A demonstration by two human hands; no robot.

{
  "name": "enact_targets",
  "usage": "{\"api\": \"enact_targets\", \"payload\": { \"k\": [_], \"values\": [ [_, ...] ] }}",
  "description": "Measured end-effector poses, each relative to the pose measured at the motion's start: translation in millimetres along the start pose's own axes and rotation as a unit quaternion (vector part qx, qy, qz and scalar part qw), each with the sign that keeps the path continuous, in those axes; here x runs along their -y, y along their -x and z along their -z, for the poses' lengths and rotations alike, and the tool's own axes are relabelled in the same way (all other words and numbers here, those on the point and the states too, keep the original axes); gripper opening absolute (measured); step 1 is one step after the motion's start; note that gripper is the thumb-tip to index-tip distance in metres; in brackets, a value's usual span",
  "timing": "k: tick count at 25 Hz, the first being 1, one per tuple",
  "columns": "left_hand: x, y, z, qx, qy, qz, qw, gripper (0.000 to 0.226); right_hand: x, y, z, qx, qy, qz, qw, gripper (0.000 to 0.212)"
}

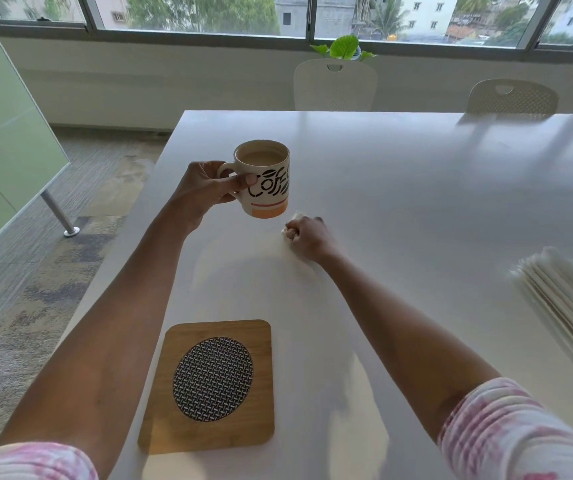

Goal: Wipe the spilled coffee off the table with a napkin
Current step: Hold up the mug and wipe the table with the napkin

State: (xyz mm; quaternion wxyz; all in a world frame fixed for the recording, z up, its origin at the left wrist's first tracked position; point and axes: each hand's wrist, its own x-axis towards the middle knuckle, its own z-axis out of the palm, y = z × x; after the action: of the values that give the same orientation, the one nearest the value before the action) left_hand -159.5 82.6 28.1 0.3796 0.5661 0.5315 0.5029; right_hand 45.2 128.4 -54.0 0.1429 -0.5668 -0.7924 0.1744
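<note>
My left hand [209, 188] grips the handle of a cream mug [267, 178] with black "Coffee" lettering and an orange band. The mug is lifted above the white table [416, 188] and holds milky coffee. Just right of and below the mug, my right hand [307, 237] is curled round a crumpled white napkin [295, 218] and presses it on the table top. Only a small edge of the napkin shows past my fingers. No coffee stain is clearly visible on the white surface.
A square wooden coaster [209, 386] with a woven black-and-white oval lies near the front edge. A stack of white napkins [569, 306] lies at the right edge. Two white chairs [335, 86] stand beyond the far side. The table's left edge drops to carpet.
</note>
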Motion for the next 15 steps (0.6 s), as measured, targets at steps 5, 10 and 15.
{"api": "enact_targets", "payload": {
  "k": [5, 10, 15],
  "values": [
    [0.8, 0.2, 0.8, -0.016, -0.008, -0.001, 1.000, 0.046, 16.7, 6.0, -15.3, 0.041, -0.033, 0.080, 0.995, 0.038],
    [-1.7, -0.3, -0.1, -0.021, -0.005, 0.005, 1.000, 0.041, 2.6, 21.5, -3.8, 0.105, -0.096, 0.130, 0.981, 0.039],
    [-4.2, 1.4, -2.5, -0.010, -0.006, 0.009, 1.000, 0.032, -16.8, 29.9, 6.4, 0.115, -0.101, 0.151, 0.977, 0.034]
  ]
}}
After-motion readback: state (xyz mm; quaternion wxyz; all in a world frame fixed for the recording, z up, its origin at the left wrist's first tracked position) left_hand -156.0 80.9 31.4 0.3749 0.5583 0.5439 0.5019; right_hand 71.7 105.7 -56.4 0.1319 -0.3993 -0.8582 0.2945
